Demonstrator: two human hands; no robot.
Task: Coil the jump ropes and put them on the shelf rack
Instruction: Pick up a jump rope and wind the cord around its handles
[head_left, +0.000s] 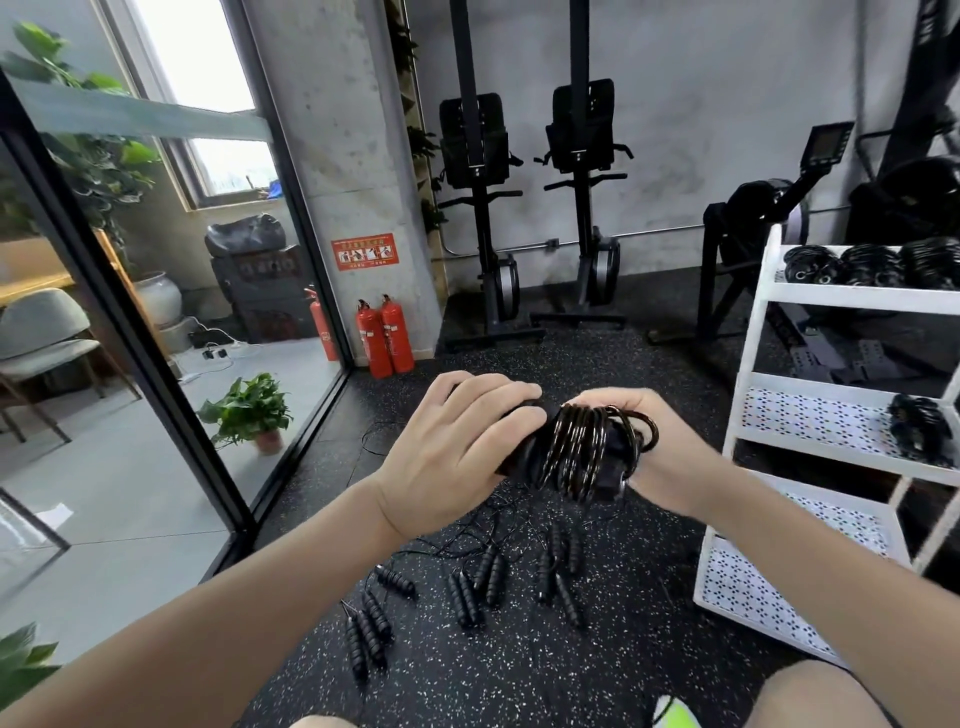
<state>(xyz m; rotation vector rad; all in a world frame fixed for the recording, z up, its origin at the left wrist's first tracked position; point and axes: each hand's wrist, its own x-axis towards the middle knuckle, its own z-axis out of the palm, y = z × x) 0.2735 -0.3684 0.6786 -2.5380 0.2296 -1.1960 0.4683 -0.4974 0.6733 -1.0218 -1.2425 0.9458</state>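
The person is partway through coiling one jump rope (571, 447): its black cord is wound in tight loops around the pair of handles, held out at chest height over the floor. The left hand (457, 447) curls over the near end of the bundle, its grip closed around the handles. The right hand (649, 441) clasps the far end, its grip closed too, with a few loose loops bulging past its fingers. To my eye the winding is nearly done; the next move calls for tucking or cinching those stray loops so the coil holds, then carrying it to the right to the white shelf rack (810, 415).

Below the hands, several more jump ropes (478, 587) lie uncoiled on the speckled rubber floor (519, 675), their ribbed handles in loose pairs and thin cords tangled between them. The rack stands at the right edge of the floor; its perforated shelves already carry some dark coiled bundles (919, 431), and black weight plates (862, 265) sit on the top shelf. Behind stand two upright rowing machines (530, 208) against a grey wall, two red fire extinguishers (384, 332) by a concrete pillar, and a glass partition (156, 312) on the left with a potted plant (249, 410) beyond it.
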